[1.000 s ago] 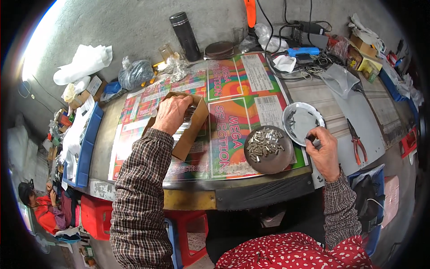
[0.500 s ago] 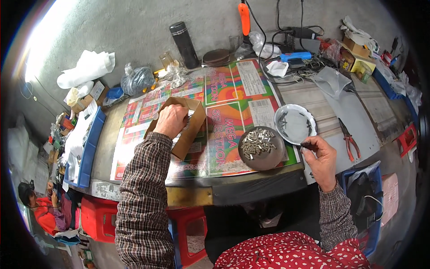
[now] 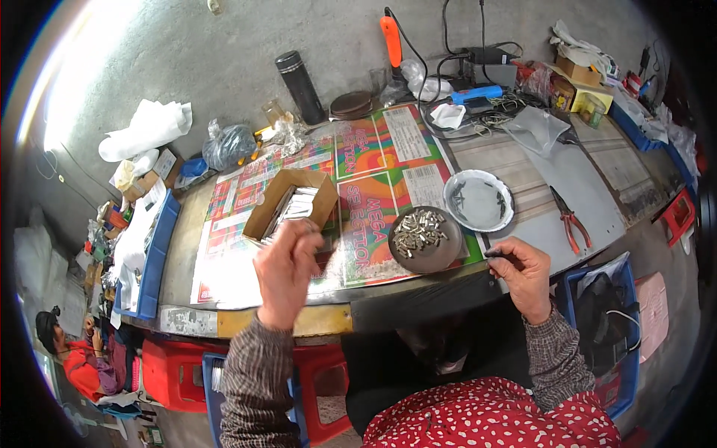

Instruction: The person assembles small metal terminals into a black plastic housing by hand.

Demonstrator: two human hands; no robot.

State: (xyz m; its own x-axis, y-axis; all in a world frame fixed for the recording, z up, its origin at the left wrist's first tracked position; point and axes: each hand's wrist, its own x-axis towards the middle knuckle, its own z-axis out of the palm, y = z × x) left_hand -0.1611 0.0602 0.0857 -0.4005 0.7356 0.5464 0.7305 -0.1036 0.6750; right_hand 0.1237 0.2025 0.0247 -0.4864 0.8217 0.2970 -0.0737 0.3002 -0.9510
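My left hand (image 3: 286, 270), slightly blurred, hangs just in front of an open cardboard box (image 3: 323, 216) with its fingers curled together; whatever they hold, if anything, is hidden. Pale, slim metallic strips (image 3: 299, 205) lie in that box. Over the table's front edge my right hand (image 3: 527, 278) pinches a small dark piece (image 3: 494, 254) between thumb and fingers. Behind it stands a white bowl (image 3: 485, 225) with several small dark pieces along its inside. A dark round dish (image 3: 437, 264), heaped with short metal cylinders (image 3: 420, 233), sits left of the bowl.
Red-handled pliers (image 3: 572, 224) lie at right. A black flask (image 3: 300, 88), bagged items (image 3: 228, 144) and tangled cables (image 3: 493, 116) line the wall. Blue trays (image 3: 151, 257) flank the table. Red stools (image 3: 175, 373) stand below. Another person (image 3: 82, 366) sits far left.
My left hand has come out of the cardboard box and moved toward me, fingers curled. My right hand stays pinched near the bowl. The whole view has shifted slightly.
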